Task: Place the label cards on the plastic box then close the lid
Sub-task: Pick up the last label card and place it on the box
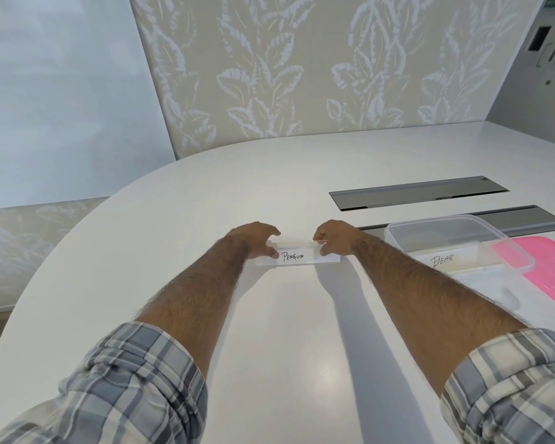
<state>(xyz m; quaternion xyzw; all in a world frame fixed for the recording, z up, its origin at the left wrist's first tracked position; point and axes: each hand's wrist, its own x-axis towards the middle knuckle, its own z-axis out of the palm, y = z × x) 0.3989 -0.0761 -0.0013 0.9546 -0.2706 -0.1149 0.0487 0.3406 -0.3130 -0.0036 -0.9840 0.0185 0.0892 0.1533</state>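
Note:
A label card reading "PENGUIN" [298,256] in a clear stand rests on the white table in front of me. My left hand [253,240] pinches its left end and my right hand [332,237] pinches its right end. To the right stands a clear plastic box [507,248], open on top, with a card reading "BEAR" [442,261] lying inside. The pink lid [545,277] lies flat on the table just right of the box.
Two dark rectangular cable hatches [417,192] are set into the white table [269,331] behind the box. A patterned wall panel rises beyond the table's curved far edge. A small object lies on the pink lid at the right frame edge.

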